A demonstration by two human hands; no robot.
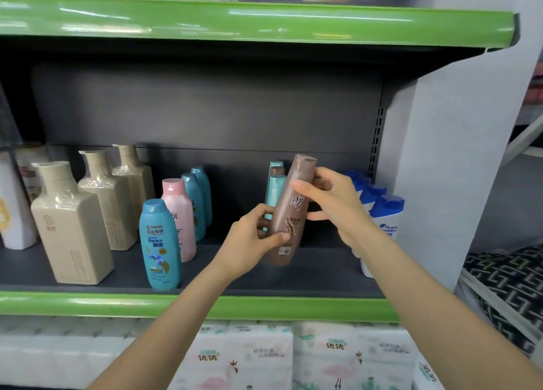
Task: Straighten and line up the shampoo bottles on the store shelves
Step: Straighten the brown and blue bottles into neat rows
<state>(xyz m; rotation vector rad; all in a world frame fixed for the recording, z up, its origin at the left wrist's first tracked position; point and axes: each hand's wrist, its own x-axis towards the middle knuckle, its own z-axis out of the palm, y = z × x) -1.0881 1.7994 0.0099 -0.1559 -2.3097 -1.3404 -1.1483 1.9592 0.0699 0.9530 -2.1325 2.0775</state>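
Brown bottle [289, 213] — both hands gripping.

Below the green-edged shelf, soft packs of tissue paper [291, 357] sit side by side, white wrapping printed with pink flamingos, small crowns and green lettering. To their left lies a blurred white pack [58, 348]. At the right, beside a pale grey pillar [440, 154], black fabric with a white geometric maze pattern [505, 275] shows.
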